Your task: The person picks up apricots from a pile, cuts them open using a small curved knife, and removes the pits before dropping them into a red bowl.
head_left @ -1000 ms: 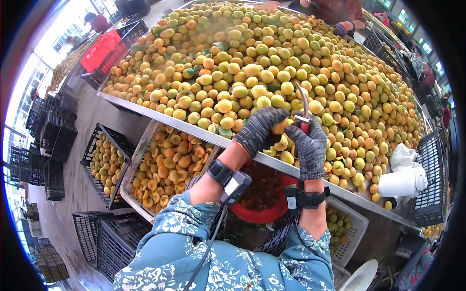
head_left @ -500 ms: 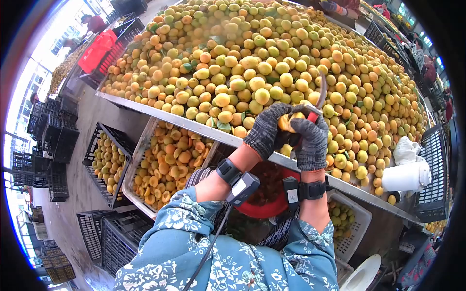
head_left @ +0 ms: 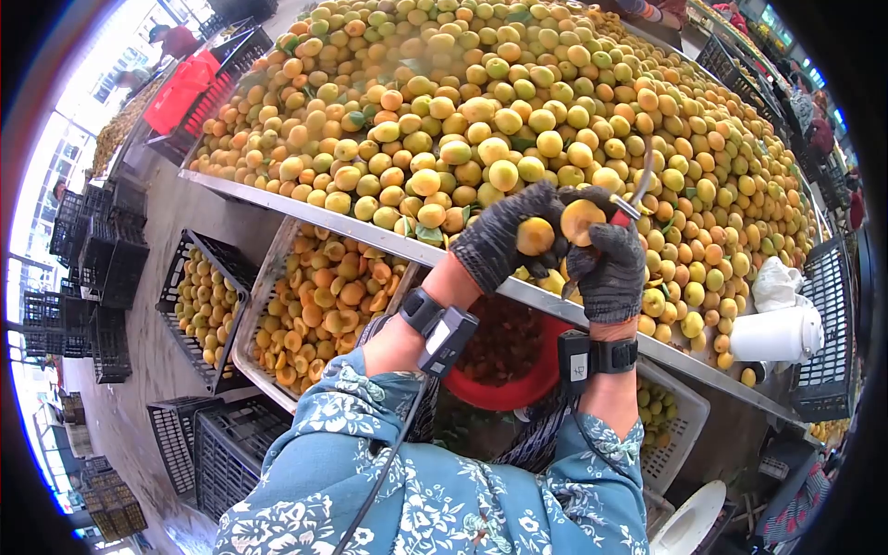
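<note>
Two apricot halves are in my gloved hands, just over the near edge of a big heap of whole apricots (head_left: 416, 120). My left hand (head_left: 499, 236) is closed on one apricot half (head_left: 535, 237), its cut face toward me. In my right hand (head_left: 609, 268) is the other apricot half (head_left: 581, 222), cut side showing. That same hand also grips a curved knife (head_left: 645, 176) with a red handle, its blade pointing up and away over the heap. Below my wrists, a red basin (head_left: 499, 396) holds brownish bits.
Left of the basin, a crate (head_left: 242, 347) holds split apricots, beside a tilted black crate (head_left: 243, 301) of whole fruit. A metal edge (head_left: 370, 239) borders the heap. At right stand a white container (head_left: 775, 335) and a black crate (head_left: 823, 324). Other people are in the background.
The apricot that was held together between both hands is now in two halves, one per hand. My hands have drawn slightly apart, and the right one has shifted right with the knife.
</note>
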A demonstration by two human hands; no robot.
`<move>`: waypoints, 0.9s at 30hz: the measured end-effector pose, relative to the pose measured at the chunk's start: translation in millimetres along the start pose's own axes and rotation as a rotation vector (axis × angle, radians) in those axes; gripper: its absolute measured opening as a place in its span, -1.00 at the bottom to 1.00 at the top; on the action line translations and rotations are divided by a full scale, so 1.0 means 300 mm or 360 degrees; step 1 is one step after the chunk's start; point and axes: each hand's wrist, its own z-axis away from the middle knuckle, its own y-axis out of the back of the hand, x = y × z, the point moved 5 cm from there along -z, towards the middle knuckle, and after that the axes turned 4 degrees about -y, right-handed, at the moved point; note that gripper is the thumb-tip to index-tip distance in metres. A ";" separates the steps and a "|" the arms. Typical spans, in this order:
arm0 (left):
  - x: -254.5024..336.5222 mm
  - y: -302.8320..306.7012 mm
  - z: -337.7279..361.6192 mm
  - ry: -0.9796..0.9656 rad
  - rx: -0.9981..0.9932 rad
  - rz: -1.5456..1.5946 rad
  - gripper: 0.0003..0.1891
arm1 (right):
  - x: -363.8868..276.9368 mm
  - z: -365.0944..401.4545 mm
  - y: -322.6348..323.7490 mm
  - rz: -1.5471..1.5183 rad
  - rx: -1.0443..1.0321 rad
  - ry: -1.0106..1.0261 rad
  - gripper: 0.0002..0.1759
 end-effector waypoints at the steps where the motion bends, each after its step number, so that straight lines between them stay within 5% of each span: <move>1: 0.014 -0.005 0.010 -0.0400 0.0079 -0.0696 -0.71 | 0.002 -0.001 -0.024 0.0044 -0.0039 0.0049 -0.52; 2: 0.045 -0.043 0.029 -0.0796 0.0156 -0.1394 -0.73 | 0.005 -0.004 -0.020 0.0041 -0.0034 0.0042 -0.52; 3: 0.026 -0.015 0.020 -0.0056 0.0366 -0.0824 -0.73 | 0.006 -0.006 -0.004 0.0246 0.0048 0.0019 -0.55; 4: 0.020 0.004 0.018 -0.0051 0.0369 -0.0822 -0.73 | 0.006 -0.007 0.010 0.0451 0.0128 -0.0004 -0.57; 11: 0.044 -0.048 0.040 -0.0780 -0.0017 -0.1741 -0.70 | -0.027 -0.022 0.015 0.0620 0.0171 0.0162 -0.63; 13: 0.015 -0.047 0.045 -0.0234 0.0049 -0.1015 -0.66 | -0.026 -0.023 0.016 0.0674 0.0159 0.0123 -0.60; 16: -0.006 -0.045 0.030 0.0093 0.0148 -0.0515 -0.57 | -0.023 -0.033 0.008 0.0640 0.0123 0.0167 -0.69; 27: -0.056 -0.084 0.001 0.0271 0.0105 -0.0481 -0.53 | -0.187 -0.024 0.071 -0.0203 0.0086 0.0608 -0.73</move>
